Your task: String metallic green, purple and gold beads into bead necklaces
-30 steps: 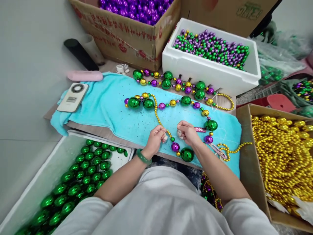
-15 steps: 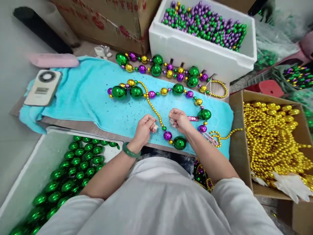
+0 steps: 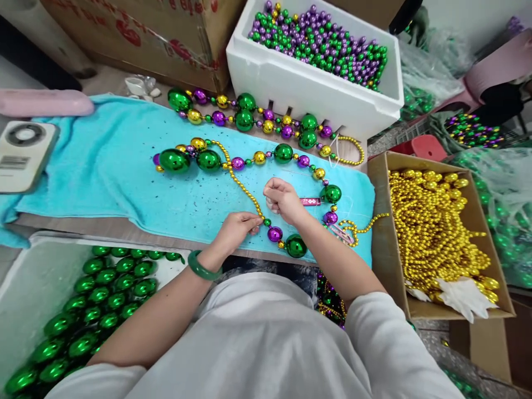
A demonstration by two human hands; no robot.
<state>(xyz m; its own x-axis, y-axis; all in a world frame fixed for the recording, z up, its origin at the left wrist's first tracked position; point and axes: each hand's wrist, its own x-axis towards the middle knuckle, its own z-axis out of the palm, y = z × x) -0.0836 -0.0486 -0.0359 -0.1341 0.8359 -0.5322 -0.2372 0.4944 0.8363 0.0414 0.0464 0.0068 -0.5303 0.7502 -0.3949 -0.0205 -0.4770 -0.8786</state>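
Pinching the gold bead strand (image 3: 242, 187), the left hand (image 3: 234, 228) sits near the fisted right hand (image 3: 283, 199) — any slip could unthread beads.

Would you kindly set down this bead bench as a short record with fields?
Surface: turquoise towel
Left hand: pinches the gold bead strand near its end; green bangle on the wrist
Right hand: fingers curled shut over the towel; what they hold is too small to tell
On towel: necklace of green, purple and gold beads; second necklace behind it
Around: white foam box of small purple and green beads; cardboard box of gold strands; tray of large green beads
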